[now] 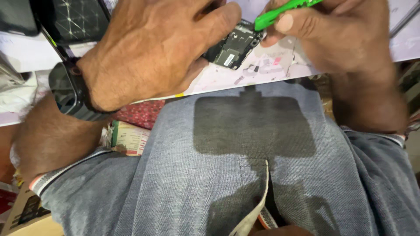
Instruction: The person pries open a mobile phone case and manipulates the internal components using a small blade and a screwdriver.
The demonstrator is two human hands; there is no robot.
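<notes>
1. I am looking straight down over a cluttered white work surface point(271, 72) marked with small printed patches and smudges. Its near edge runs across the upper half of the view, and a grey knitted polo shirt point(245, 175) fills everything below it.

2. The thing being worked on is an opened dark smartphone body with exposed green circuit board and metal shields point(234, 46). It lies on the white surface at about 12 o'clock in the view. Its long axis is tilted, running from roughly 7 o'clock up towards 1 o'clock.

3. The left hand point(148, 48) is arched over the phone's 9 o'clock side. The fingers are curled down and the thumb is laid along the upper edge, so I read it as clamping the phone in place, though the contact underneath is hidden by the hand.

4. The right hand point(332, 30) pinches a bright green plastic hand tool point(280, 11) between thumb and fingers. The tool slants down from 2 o'clock, and its tip meets the phone's upper right corner.

5. The key relation: the phone lies just to the 9 o'clock side of the right hand, touching the tool tip, with the tool crossing the phone's long axis at an angle. Both hands are at the phone; the left covers more of it.

6. Round about: a black wristwatch point(72, 94) on the left wrist, a dark phone with a cracked screen point(76, 19) at 10 o'clock, and a red patterned packet point(142, 113) with a pale printed carton point(129, 137) below the surface edge.
</notes>
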